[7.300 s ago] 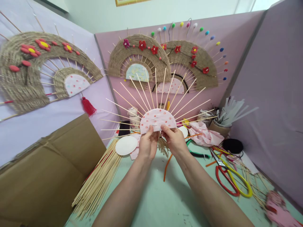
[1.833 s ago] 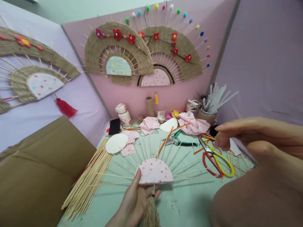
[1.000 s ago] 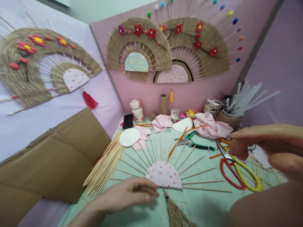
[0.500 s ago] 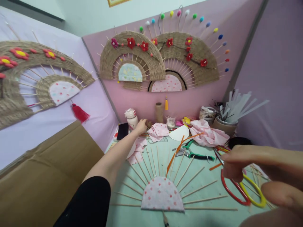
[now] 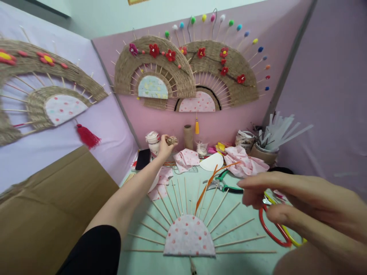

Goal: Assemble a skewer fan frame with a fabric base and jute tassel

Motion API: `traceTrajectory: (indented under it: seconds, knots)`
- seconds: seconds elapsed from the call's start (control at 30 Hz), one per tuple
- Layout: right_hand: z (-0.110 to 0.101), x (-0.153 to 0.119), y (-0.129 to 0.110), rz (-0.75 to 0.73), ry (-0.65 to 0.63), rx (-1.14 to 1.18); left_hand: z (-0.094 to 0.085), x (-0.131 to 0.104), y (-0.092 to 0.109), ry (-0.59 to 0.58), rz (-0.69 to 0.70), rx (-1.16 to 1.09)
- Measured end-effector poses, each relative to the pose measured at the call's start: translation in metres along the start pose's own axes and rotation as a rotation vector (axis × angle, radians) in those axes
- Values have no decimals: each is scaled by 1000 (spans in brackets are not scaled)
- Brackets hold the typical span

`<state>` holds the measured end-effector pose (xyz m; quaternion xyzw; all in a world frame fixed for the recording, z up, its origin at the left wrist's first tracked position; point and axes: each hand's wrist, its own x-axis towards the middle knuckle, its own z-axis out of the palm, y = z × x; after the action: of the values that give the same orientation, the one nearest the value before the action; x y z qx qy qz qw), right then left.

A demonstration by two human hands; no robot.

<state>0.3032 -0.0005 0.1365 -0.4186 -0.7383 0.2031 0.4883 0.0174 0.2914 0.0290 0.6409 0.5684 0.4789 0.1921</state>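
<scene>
My left hand [image 5: 164, 147] is at the back of the table, its fingers closed on a small brown twine ball [image 5: 172, 141] beside a white bottle [image 5: 153, 142]. Close to the camera on the right, my right hand [image 5: 298, 210] holds nothing, with thumb and fingers apart, and partly covers red and yellow scissors [image 5: 272, 229]. A half-round piece in dotted fabric [image 5: 189, 236] lies at the front, thin sticks fanning out from it. An orange strip [image 5: 205, 191] crosses the sticks near green-handled pruners [image 5: 222, 184].
Behind stand a cardboard tube [image 5: 188, 136], a small clear cup [image 5: 202, 147] and a pot of white strips [image 5: 265, 151]. Crumpled pink fabric [image 5: 243, 160] and a phone [image 5: 143, 159] lie on the table. Brown cardboard [image 5: 63, 206] is at left; woven fans [image 5: 155, 46] hang behind.
My left hand has lifted the twine ball from beside the tube. My right hand has moved left, over the scissors. The camera view has shifted slightly.
</scene>
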Motion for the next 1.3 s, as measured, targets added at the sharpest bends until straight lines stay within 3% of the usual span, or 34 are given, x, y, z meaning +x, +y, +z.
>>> traceTrajectory:
  seconds: [0.13, 0.27, 0.37, 0.47, 0.57, 0.7, 0.87, 0.97, 1.13, 1.3]
  knots:
    - [12, 23, -1, -10, -166, 10, -30, -9, 39, 133, 111, -176]
    - [33, 44, 19, 106, -231, 52, -59, -32, 84, 158, 214, -372]
    - [56, 56, 37, 122, -127, 105, -74, -59, 112, 142, 182, -823]
    - [84, 65, 49, 153, -17, 168, -80, -91, 128, 49, 55, -1021]
    - [113, 70, 58, 149, -57, 214, -79, -123, 125, -121, -57, -1082]
    - [136, 72, 69, 133, -162, 291, -72, -154, 105, -250, -192, -1121]
    - [142, 72, 81, 120, -345, 383, -66, -163, 81, -388, -237, -1069]
    - [141, 74, 91, 171, -388, 361, -65, -159, 73, -449, -239, -974]
    - [133, 80, 104, 237, -238, 243, -67, -153, 59, -496, -217, -851]
    - [119, 82, 104, 263, -10, 246, -65, -151, 47, -453, -191, -751]
